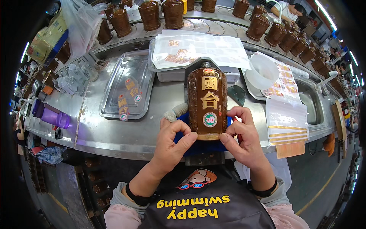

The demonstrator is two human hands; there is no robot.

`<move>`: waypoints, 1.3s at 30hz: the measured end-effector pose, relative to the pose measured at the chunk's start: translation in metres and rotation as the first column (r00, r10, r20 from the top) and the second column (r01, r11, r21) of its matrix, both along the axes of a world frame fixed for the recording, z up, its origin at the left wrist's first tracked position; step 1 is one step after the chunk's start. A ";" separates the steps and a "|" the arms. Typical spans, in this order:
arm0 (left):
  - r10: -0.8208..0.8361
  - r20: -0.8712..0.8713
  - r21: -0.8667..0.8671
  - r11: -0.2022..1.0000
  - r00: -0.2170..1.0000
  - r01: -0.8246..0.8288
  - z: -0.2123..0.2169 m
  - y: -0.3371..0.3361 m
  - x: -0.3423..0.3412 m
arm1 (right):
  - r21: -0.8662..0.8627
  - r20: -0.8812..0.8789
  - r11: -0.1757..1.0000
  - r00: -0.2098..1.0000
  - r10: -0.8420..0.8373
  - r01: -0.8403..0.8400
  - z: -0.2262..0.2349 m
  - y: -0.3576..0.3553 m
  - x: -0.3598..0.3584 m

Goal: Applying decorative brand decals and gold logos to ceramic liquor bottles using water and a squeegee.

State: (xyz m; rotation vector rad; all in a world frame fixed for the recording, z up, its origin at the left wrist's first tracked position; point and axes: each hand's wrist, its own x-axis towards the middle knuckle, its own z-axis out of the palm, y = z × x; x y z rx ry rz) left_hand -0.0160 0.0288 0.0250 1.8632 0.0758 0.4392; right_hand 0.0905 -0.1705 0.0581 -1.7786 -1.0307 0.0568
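Observation:
A brown, textured bottle with raised gold characters and a round green-and-white sticker leans back in a dark holder in front of me. Across its lower edge runs a narrow gold strip. My left hand is closed, its thumb tip pressed on the strip's left end; pale covers wrap one or more of its fingers. At the right end, my right hand is closed too, with thumb on the strip and fingers curled by the bottle's side. Blue material shows behind the bottle.
A metal tray with clear label pieces lies left, near a purple bottle. Sticker sheets lie behind the holder. Right are a translucent tub, a gold-strip sheet and a sink. Brown bottles line the curved conveyor.

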 end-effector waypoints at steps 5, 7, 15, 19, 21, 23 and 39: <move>0.037 0.016 -0.077 0.996 0.999 -0.036 0.001 -0.001 0.001 | -0.006 -0.016 1.000 1.000 0.004 -0.004 0.001 0.002 -0.001; 0.027 0.020 -0.076 0.997 0.999 -0.026 0.000 0.000 0.001 | -0.012 -0.044 1.000 0.999 0.002 -0.002 0.002 0.002 -0.001; -0.020 -0.014 -0.025 0.999 1.000 0.020 0.001 0.005 0.001 | -0.029 -0.057 1.000 0.998 -0.008 0.007 0.005 0.006 -0.001; -0.019 -0.043 -0.022 1.000 0.999 0.018 0.001 0.006 0.000 | -0.022 -0.053 1.000 0.999 -0.004 0.003 0.003 0.007 0.000; -0.003 -0.026 -0.051 0.999 1.000 0.002 0.001 0.004 0.001 | -0.022 -0.042 1.000 0.999 -0.003 0.002 0.002 0.007 0.000; 0.013 -0.008 -0.080 0.997 1.000 -0.013 0.001 0.003 0.002 | -0.018 -0.062 1.000 0.998 -0.001 0.000 0.001 0.006 0.000; 0.029 0.088 -0.104 0.994 0.996 -0.020 -0.006 0.003 0.004 | -0.048 -0.089 0.999 0.996 -0.002 -0.003 0.002 0.006 0.000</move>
